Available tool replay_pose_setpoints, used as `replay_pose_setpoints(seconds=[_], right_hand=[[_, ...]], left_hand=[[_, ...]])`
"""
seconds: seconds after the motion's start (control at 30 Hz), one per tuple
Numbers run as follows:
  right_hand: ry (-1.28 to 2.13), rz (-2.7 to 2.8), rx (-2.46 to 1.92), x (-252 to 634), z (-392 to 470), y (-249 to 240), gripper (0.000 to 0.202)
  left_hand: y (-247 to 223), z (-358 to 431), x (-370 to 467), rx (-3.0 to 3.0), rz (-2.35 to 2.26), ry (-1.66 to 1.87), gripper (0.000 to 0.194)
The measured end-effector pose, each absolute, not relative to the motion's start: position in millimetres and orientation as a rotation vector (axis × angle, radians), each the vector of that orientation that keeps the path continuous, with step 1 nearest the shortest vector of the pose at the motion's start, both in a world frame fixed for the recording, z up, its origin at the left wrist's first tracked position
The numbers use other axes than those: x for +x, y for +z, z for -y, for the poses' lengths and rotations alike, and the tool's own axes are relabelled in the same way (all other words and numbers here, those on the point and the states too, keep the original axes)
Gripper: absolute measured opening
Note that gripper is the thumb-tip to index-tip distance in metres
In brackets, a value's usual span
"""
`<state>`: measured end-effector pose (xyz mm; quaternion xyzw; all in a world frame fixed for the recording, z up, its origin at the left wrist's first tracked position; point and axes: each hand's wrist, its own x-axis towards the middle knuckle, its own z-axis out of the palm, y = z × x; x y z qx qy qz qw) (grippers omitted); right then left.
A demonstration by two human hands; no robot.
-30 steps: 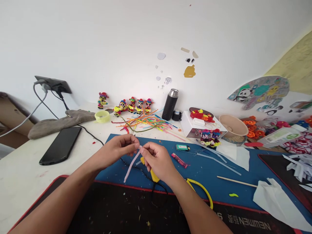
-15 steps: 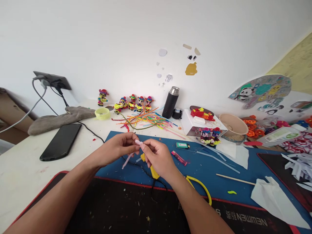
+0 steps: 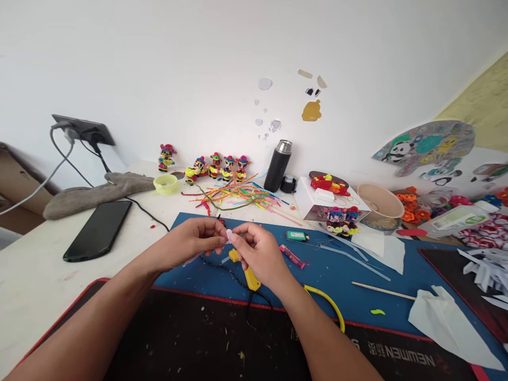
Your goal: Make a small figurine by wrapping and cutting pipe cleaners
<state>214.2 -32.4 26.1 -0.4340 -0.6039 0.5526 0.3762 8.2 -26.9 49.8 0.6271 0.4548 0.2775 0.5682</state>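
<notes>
Near the middle of the view, my left hand point(image 3: 204, 238) and my right hand point(image 3: 256, 251) meet, fingertips pinched on a pale pink strip point(image 3: 229, 235) that looks like ribbon. A small looped or folded bit of it sticks up between the fingertips. Its loose tail point(image 3: 192, 260) hangs low behind my left hand, mostly hidden. Below my right hand lies a yellow glue gun point(image 3: 251, 277) with a black cord, partly covered by my fingers. A pink lighter point(image 3: 292, 256) and a green-and-white small box point(image 3: 297, 236) rest right of my right hand.
Blue mat point(image 3: 329, 286) and black mat point(image 3: 186, 338) cover the desk front. A phone point(image 3: 97, 230) lies left. Behind stand several small figures point(image 3: 215, 166), coloured pipe cleaners point(image 3: 238, 194) and a black flask point(image 3: 278, 166). A wooden stick point(image 3: 383, 291) and white tissue point(image 3: 448, 325) lie right.
The strip's tail, which hung below my left fingers, has swung left and behind that hand. The bit between my fingertips now points more upright. Both hands stay nearly in place.
</notes>
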Motion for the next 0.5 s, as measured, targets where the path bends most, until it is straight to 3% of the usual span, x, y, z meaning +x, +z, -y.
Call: replay_pose_setpoints(seconds=[0.5], right_hand=[[1.344, 1.515, -1.112, 213.7, 31.2, 23.0, 0.027]], left_hand=[[47.2, 28.0, 16.9, 1.508, -1.034, 0.538, 0.033]])
